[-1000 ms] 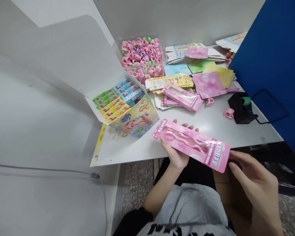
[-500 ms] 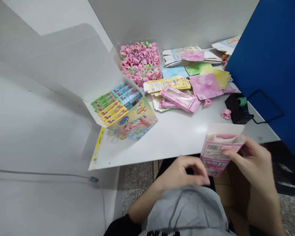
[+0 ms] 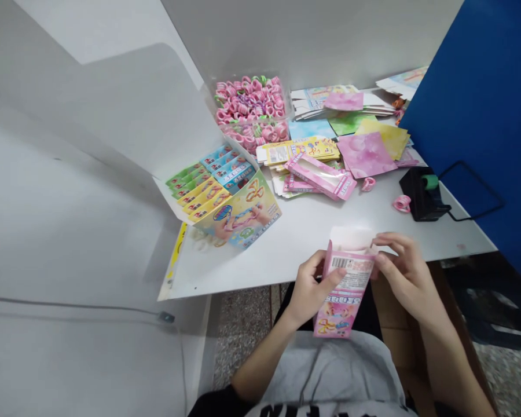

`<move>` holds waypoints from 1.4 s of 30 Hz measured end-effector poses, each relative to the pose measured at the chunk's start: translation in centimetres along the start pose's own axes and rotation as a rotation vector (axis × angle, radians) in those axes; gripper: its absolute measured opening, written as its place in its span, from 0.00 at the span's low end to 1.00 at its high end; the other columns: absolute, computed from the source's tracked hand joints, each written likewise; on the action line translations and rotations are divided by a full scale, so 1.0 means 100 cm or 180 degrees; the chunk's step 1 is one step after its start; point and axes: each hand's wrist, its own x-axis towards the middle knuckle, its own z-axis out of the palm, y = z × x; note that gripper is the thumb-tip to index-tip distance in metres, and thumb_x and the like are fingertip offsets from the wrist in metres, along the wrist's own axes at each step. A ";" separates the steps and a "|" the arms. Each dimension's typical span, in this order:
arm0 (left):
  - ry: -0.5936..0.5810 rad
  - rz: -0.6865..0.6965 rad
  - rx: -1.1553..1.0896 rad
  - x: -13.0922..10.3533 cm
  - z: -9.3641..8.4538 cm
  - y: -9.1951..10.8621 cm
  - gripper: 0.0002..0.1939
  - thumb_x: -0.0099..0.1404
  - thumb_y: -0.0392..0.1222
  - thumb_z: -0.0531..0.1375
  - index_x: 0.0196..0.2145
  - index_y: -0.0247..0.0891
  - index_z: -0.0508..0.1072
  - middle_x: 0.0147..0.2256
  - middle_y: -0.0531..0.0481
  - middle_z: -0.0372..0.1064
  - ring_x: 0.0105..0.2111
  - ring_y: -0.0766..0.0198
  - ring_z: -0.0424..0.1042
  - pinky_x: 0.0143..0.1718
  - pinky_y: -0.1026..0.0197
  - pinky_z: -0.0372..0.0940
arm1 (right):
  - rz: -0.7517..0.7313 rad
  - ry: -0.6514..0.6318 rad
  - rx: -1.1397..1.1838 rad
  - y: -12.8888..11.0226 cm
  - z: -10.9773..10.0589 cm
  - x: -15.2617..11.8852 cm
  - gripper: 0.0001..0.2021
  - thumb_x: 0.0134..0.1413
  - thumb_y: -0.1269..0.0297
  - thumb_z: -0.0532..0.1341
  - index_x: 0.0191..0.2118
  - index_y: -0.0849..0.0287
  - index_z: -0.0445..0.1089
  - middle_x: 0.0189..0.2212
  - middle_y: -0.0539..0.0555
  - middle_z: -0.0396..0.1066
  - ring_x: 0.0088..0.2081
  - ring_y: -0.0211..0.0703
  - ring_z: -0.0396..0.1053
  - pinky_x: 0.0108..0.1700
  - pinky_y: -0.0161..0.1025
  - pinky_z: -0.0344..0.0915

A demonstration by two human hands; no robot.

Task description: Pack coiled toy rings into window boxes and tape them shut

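Observation:
A tall pink cardboard box (image 3: 345, 298) stands tilted over my lap at the table's front edge. Its top is open, the white inner flap sticks up, and its printed face with a barcode is toward me. My left hand (image 3: 310, 289) grips the box by its left side, thumb across the front. At the upper right edge, my right hand (image 3: 406, 278) has thumb and fingers on the box's side flap; some of its fingertips are hidden. Whatever lies inside the box is hard to make out.
A display carton (image 3: 247, 217) with rows of green, yellow and blue boxes stands left. Behind it, a clear bin (image 3: 249, 124) holds pink and green coiled toys. Flat boxes (image 3: 321, 176) and coloured cards (image 3: 367, 153) lie right of it. A black tape dispenser (image 3: 421, 200) sits near the blue partition.
The pink box has moved left and is more upright. My left hand, empty before, has taken hold of its left side. My right hand has shifted to the top right edge.

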 end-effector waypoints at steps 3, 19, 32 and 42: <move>-0.0090 -0.0074 0.0098 0.000 -0.005 0.000 0.21 0.59 0.57 0.68 0.35 0.36 0.72 0.30 0.53 0.69 0.30 0.65 0.66 0.34 0.64 0.63 | -0.0001 -0.0380 -0.0521 -0.008 -0.012 0.006 0.08 0.63 0.56 0.64 0.39 0.54 0.76 0.36 0.53 0.74 0.31 0.39 0.71 0.33 0.36 0.70; -0.1496 -0.0711 0.0234 0.003 -0.018 -0.006 0.29 0.56 0.50 0.71 0.50 0.40 0.66 0.40 0.51 0.68 0.38 0.62 0.69 0.40 0.62 0.66 | 0.0083 -0.1869 -0.1617 -0.023 -0.035 0.022 0.13 0.65 0.58 0.60 0.31 0.53 0.79 0.38 0.54 0.66 0.40 0.44 0.70 0.46 0.41 0.68; -0.2152 -0.1123 -0.0097 0.003 -0.017 -0.029 0.27 0.54 0.44 0.73 0.50 0.38 0.72 0.39 0.52 0.70 0.35 0.65 0.70 0.39 0.62 0.66 | 0.0187 -0.1938 -0.1966 0.001 -0.017 -0.005 0.13 0.63 0.73 0.54 0.35 0.57 0.76 0.37 0.53 0.61 0.36 0.41 0.67 0.38 0.38 0.64; -0.2071 -0.0720 0.0910 0.002 -0.022 -0.020 0.29 0.58 0.47 0.70 0.56 0.40 0.71 0.45 0.49 0.75 0.41 0.59 0.73 0.45 0.60 0.65 | 0.0738 -0.2358 -0.2121 -0.004 -0.032 -0.003 0.08 0.61 0.69 0.61 0.37 0.54 0.79 0.40 0.53 0.62 0.40 0.42 0.68 0.44 0.41 0.64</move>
